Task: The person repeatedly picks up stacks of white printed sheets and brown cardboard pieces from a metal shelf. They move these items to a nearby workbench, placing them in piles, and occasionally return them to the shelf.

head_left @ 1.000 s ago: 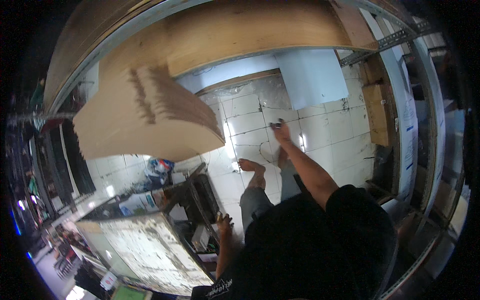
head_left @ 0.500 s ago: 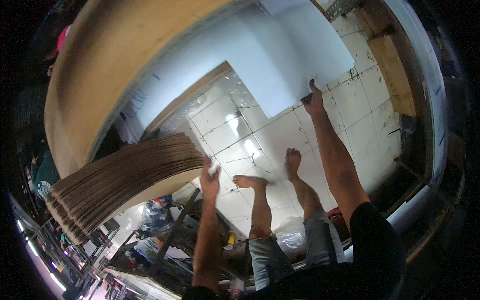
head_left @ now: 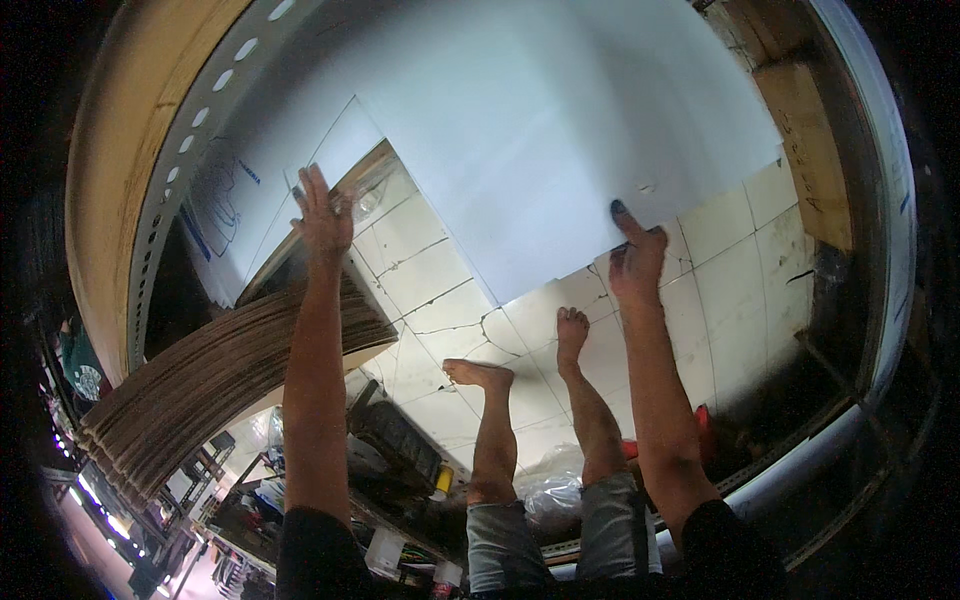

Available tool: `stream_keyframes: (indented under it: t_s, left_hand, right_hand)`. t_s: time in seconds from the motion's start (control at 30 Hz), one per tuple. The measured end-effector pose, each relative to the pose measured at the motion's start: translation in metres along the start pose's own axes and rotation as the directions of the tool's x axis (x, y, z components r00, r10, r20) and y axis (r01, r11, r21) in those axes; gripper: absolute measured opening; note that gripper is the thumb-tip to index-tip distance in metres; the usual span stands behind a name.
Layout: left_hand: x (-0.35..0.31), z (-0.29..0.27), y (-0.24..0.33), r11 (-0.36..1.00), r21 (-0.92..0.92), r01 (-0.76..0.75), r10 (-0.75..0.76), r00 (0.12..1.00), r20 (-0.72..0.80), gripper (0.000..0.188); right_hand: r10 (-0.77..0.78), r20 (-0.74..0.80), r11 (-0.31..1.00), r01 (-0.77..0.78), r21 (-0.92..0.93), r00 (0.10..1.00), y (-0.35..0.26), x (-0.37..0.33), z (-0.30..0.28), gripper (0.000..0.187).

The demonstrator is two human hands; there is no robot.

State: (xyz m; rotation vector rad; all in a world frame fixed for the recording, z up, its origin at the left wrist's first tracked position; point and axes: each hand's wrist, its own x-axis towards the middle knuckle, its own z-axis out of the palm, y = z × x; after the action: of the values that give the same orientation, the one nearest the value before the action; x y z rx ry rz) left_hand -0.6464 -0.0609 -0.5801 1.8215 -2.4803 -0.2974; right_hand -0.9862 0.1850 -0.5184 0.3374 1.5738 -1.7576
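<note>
A large white sheet (head_left: 540, 150) reaches out over the tiled floor from the shelf. My right hand (head_left: 640, 262) grips its near edge, the dark-tipped thumb on top and the other fingers bent beneath. To the left, my left hand (head_left: 325, 218) has its fingers spread over the edge of the white sheets (head_left: 262, 215) lying on the shelf; it grasps nothing that I can see. Blue pen marks show on those sheets. Just below my left forearm's side lies a thick stack of brown cardboard sheets (head_left: 225, 360), its layered edges facing me.
A perforated metal shelf rail (head_left: 200, 118) and a tan board (head_left: 105, 170) curve along the left. Cardboard boxes (head_left: 805, 150) stand at the right. My bare feet (head_left: 480, 375) are on cracked white tiles (head_left: 430, 290). A clear plastic bag (head_left: 550, 495) lies beside my legs.
My left hand has moved up and left from beside the cardboard stack onto the white sheets, its fingers spreading. The large sheet and my right hand appear lower and nearer in the view.
</note>
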Motion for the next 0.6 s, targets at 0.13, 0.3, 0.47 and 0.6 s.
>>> stream_keyframes:
  t_s: [0.13, 0.3, 0.47, 0.6]
  left_hand:
    - [-0.003, 0.001, -0.007, 0.971, 0.184, 0.152, -0.153, 0.988, -0.010, 0.074]
    - [-0.013, -0.007, -0.021, 0.991, 0.087, 0.106, -0.099, 0.992, -0.083, 0.078]
    - [-0.021, -0.009, -0.046, 0.986, 0.058, 0.159, -0.155, 0.985, -0.069, 0.076]
    - [-0.028, -0.015, -0.037, 0.915, 0.398, -0.066, 0.142, 0.976, -0.164, 0.079]
  right_hand:
    - [-0.044, 0.032, 0.991, 0.040, 0.125, 0.999, -0.009, -0.026, -0.034, 0.039]
    - [-0.081, -0.089, 0.991, 0.090, 0.103, 0.993, -0.019, -0.070, -0.048, 0.040]
    - [-0.145, -0.122, 0.989, 0.148, 0.010, 0.982, -0.026, -0.110, -0.126, 0.037]
    - [-0.059, -0.184, 0.994, 0.075, 0.085, 0.981, -0.022, -0.114, -0.165, 0.048]
